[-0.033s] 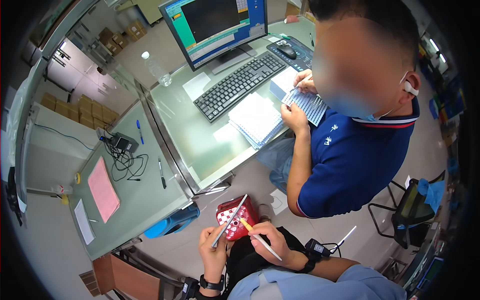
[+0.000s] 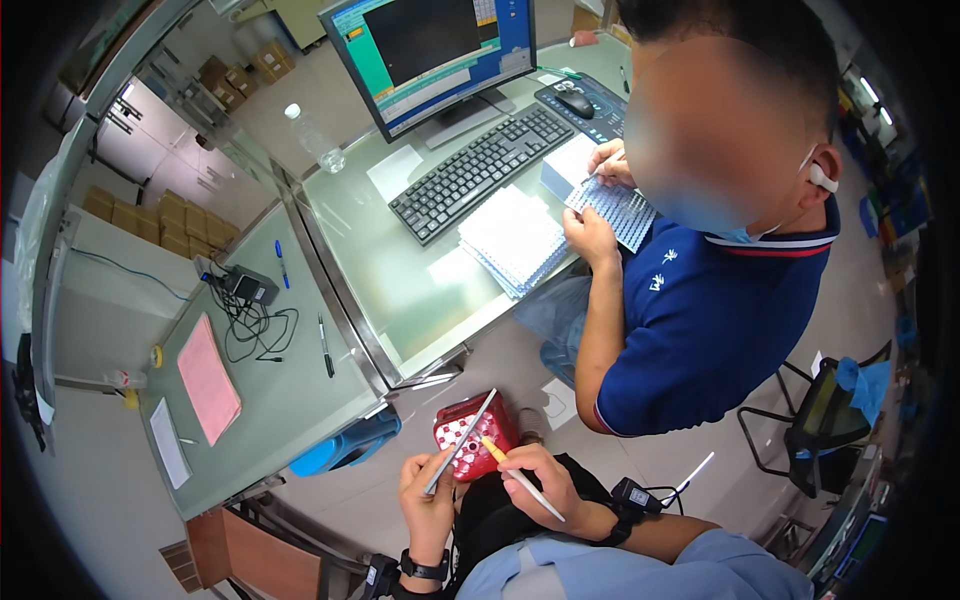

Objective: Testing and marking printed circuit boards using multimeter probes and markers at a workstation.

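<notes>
Down at the lower edge of the head view, my left hand (image 2: 428, 500) is closed around a thin flat grey tray (image 2: 460, 443), holding it tilted so I see it nearly edge-on, its far end rising toward the near edge of the counter (image 2: 420, 290). My right hand (image 2: 540, 482) is pinched shut on a slim pen-like tool (image 2: 520, 478) with a yellow tip, and that tip sits right against the tray. Behind the tray, just beyond my hands, is a red perforated basket (image 2: 478, 432) low by the floor.

I judge I am mid-way through picking or poking small parts on the tray; I cannot make out the parts themselves. The next touch calls for a steady left hand and a light, exact tip.

Across the counter's right side another person in a blue shirt (image 2: 700, 320) works a pale dotted tray (image 2: 615, 208) with both hands. A stack of white trays (image 2: 515, 240) lies beside a black keyboard (image 2: 480, 170), with a monitor (image 2: 430, 55) at the far edge. On the left counter lie a pink sheet (image 2: 208, 378) and two pens (image 2: 325, 345).
</notes>
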`<move>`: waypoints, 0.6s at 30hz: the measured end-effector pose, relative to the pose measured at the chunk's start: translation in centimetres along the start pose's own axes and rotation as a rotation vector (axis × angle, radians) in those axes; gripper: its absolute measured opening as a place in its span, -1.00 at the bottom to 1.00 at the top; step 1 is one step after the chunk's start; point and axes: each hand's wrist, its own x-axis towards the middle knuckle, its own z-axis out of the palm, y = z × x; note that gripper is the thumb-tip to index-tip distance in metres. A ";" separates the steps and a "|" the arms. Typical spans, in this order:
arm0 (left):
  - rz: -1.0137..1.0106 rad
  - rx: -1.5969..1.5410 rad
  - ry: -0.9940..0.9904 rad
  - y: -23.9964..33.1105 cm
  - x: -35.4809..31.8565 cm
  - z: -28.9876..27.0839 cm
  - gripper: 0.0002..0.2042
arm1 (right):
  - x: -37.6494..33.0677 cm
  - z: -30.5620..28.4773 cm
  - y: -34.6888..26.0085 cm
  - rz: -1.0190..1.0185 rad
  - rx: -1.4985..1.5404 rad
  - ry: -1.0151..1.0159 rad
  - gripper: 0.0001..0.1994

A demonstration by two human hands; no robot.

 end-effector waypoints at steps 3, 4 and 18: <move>0.012 0.006 -0.005 0.0 0.1 0.0 -0.82 | -0.3 0.4 -0.1 0.036 0.045 0.018 -0.71; 0.022 0.016 -0.009 0.0 0.1 -0.1 -0.82 | -0.4 0.4 -0.2 0.069 0.080 0.033 -0.71; 0.038 0.022 0.002 -0.2 0.1 -0.3 -0.80 | -0.1 0.5 -0.5 -0.042 0.106 -0.066 -0.71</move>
